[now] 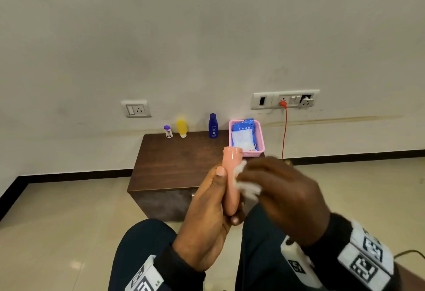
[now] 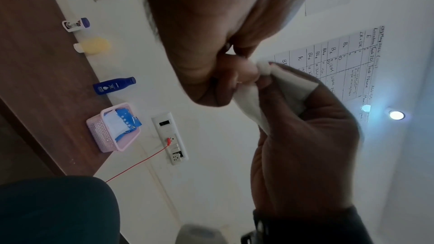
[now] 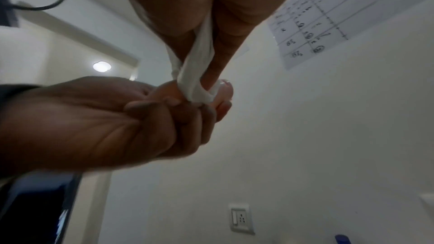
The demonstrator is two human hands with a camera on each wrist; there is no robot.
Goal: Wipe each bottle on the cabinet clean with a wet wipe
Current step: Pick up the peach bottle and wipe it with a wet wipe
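A brown cabinet [image 1: 174, 164] stands against a pale wall, on a tiled floor. Its top surface carries a pink basket [image 1: 259, 138] at the back right corner, with a blue pack of wipes [image 1: 244, 136] lying in it. Left of the basket, along the back edge, stand a dark blue bottle [image 1: 213, 126], a yellow bottle [image 1: 182, 128] resting on its white cap, and a small white bottle [image 1: 168, 131] with a purple cap, each apart from the others.

In front of the cabinet, above the person's knees, the left hand [image 1: 207, 219] grasps a peach bottle [image 1: 231, 180] upright, fingers and thumb curled round its lower part, its cap end up. The right hand [image 1: 282, 196] clutches a white wipe [image 1: 249, 187] and presses it against the right side of the peach bottle. The right hand is blurred.

Wall sockets sit above the cabinet; a red cord [image 1: 285, 129] hangs from the right one.
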